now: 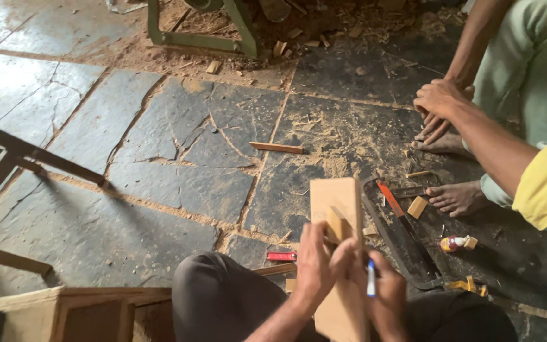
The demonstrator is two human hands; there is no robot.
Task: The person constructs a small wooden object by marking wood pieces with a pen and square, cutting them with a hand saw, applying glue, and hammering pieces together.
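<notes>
My left hand (317,263) presses a small wooden block (336,223) against a flat wooden board (335,199) that leans up from my lap. My right hand (384,291) holds a blue and white pen (371,278) beside the board's right edge, with the fingers also touching the board. The lower part of the board is hidden behind my hands. My knee in dark trousers (223,297) is just left of the hands.
Another person sits at the right, hands (438,101) clasped and bare feet (456,197) on the stone floor. A framing square and a red-handled tool (390,199) lie between us. A wood strip (276,147), a small bottle (454,243), a red object (281,256) and sawdust lie around.
</notes>
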